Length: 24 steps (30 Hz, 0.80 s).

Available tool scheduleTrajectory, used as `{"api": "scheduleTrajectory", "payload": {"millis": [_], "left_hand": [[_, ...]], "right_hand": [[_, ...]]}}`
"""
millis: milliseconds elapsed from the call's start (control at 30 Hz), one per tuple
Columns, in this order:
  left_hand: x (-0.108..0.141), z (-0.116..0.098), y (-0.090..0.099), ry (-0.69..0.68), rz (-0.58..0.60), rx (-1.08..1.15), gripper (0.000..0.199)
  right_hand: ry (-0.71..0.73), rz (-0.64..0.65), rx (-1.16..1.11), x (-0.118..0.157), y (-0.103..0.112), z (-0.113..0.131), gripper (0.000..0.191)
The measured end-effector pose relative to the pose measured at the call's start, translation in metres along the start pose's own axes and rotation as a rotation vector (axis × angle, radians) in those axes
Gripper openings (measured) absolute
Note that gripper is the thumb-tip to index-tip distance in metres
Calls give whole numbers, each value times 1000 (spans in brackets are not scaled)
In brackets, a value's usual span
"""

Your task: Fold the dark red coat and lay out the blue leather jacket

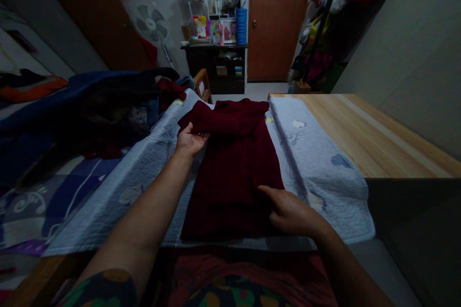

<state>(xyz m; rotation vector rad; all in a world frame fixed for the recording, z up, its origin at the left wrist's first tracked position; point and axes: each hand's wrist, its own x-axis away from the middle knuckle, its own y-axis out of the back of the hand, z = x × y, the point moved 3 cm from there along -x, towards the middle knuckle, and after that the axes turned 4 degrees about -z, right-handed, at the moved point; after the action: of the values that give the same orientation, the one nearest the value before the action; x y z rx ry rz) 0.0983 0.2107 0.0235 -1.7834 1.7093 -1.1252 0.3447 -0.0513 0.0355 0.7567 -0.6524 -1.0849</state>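
A dark red garment (230, 168) lies spread on a light blue quilted cloth, with one sleeve folded across its upper part and the other running down its right side. My left hand (191, 141) is at the upper left, closed on the end of the folded sleeve, thumb on top and fingers partly beneath the fabric. Near the lower right edge, my right hand (288, 208) rests on the garment, its index finger stretched out onto the fabric by the right sleeve and the other fingers curled.
The quilted cloth (313, 139) extends over a wooden surface (389, 139) at the right. Dark clothes (108, 100) are heaped at the left. Beyond stand a fan (151, 21), a black cabinet (198, 69) with items on top, and a brown door (275, 24).
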Motion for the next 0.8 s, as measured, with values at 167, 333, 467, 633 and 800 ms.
{"api": "scheduleTrajectory", "payload": {"millis": [167, 333, 467, 633, 800], "left_hand": [[8, -11, 12, -70, 4, 66, 31], [10, 7, 34, 58, -273, -78, 27], [17, 16, 39, 142, -381, -214, 21], [45, 22, 26, 242, -367, -374, 11], [78, 36, -5, 158, -180, -507, 7]], "right_hand": [[17, 36, -33, 4, -3, 3, 71], [-9, 81, 12, 4, -23, -6, 79], [-15, 88, 40, 7, -25, -7, 77], [-5, 79, -33, 11, -11, 0, 69], [4, -149, -156, -10, 14, -4, 35]]}}
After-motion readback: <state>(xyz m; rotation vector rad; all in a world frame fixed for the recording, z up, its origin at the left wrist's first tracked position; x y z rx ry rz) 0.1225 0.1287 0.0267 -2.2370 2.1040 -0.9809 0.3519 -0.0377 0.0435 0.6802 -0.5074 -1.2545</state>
